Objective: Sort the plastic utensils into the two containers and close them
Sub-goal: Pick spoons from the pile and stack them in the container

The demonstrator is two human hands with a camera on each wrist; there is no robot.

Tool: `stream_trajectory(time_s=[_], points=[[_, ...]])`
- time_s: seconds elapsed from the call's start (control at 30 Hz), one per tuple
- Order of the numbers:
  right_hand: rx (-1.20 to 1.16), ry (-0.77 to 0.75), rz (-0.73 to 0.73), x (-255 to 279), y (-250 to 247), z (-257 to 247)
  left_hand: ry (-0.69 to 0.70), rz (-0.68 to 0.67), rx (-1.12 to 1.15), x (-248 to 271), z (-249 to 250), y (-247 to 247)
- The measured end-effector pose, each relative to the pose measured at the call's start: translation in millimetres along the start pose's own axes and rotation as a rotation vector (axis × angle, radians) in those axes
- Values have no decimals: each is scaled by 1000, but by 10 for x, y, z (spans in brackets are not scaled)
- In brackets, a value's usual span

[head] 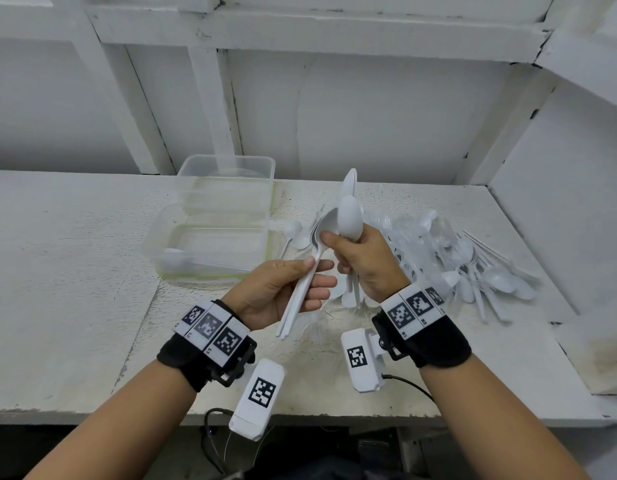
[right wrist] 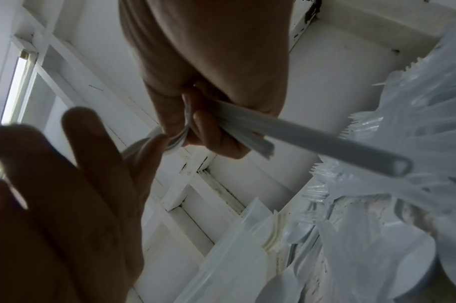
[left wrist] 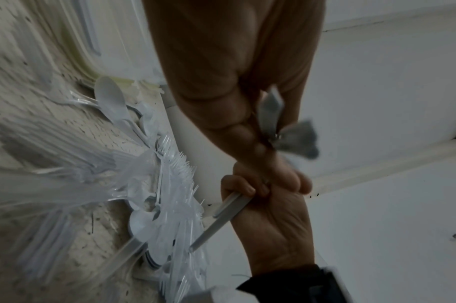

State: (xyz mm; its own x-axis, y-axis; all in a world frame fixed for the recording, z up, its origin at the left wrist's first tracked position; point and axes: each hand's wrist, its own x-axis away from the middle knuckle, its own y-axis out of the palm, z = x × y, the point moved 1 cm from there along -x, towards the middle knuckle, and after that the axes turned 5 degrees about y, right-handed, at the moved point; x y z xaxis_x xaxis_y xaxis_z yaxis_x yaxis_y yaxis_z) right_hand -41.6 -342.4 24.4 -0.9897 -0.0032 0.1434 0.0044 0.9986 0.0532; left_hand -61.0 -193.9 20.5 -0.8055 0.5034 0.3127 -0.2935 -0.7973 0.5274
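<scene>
My left hand [head: 302, 277] pinches a stack of white plastic spoons [head: 305, 289] by the handles, bowls pointing up and away. Close on its right, my right hand [head: 360, 261] grips another bunch of white spoons [head: 350, 220] upright, and its thumb touches the bowls of the left stack. In the right wrist view the handles [right wrist: 312, 141] stick out of my right fist. Two clear containers stand behind my left hand: the near one [head: 161, 244] holds a spoon or two, while the far one [head: 265, 168] looks empty. A mixed pile of spoons and clear forks [head: 456, 258] lies to the right.
Everything rests on a white painted shelf [head: 75, 271] with a back wall and a side wall on the right. A few loose spoons [head: 296, 233] lie between the containers and my hands. The pile [left wrist: 170, 184] runs close to the right wall.
</scene>
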Motion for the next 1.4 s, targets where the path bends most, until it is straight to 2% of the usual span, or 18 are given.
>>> stream_trajectory(time_s=[0.2,0.43,0.6,0.77,0.93,1.13,1.3,1.4], points=[[150,-40,-54,28,28,-21,-11,-9,-63,26,58,9],[242,13,23,83,83,-2,129,161,-139,-37,44,-52],[267,-113,127,113,147,107,230,280,-122,-55,-13,-2],[380,-166,179,152,224,120,282,305,-156,-74,-50,46],[203,-78,139,123,233,124,280,336,-172,-83,-72,-10],[119,-15,37,143,261,88,271,330,-171,-76,-72,-6],[160,14,0,146,259,58,246,325,-145,-70,-55,-30],[198,-30,52,124,208,7,230,341,-150,-55,-39,-67]])
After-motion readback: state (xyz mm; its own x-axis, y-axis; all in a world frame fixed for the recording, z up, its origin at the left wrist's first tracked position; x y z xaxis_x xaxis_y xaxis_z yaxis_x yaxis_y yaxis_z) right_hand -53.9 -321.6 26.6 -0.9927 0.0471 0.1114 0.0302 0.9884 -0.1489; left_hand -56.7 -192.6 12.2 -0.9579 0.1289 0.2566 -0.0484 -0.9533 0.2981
